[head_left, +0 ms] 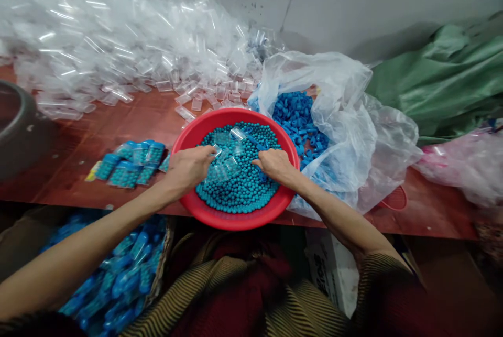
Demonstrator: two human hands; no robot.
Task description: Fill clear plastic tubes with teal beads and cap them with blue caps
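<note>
A red bowl (184, 140) full of small teal balls (243, 190) stands at the front edge of a red-brown table (129, 122). Several clear tubes (228, 161) lie on top of the balls. My left hand (190, 166) rests over the bowl's left side, fingers curled around a clear tube. My right hand (275, 164) is over the right side, fingers closed, pressing among the balls; what it holds is hidden.
A large heap of empty clear tubes (118, 49) covers the back left. A plastic bag of blue caps (298, 122) sits right of the bowl. Filled tubes (131, 164) lie left of it, more in a basket (121, 274) below. Green cloth (440, 80) is at the right.
</note>
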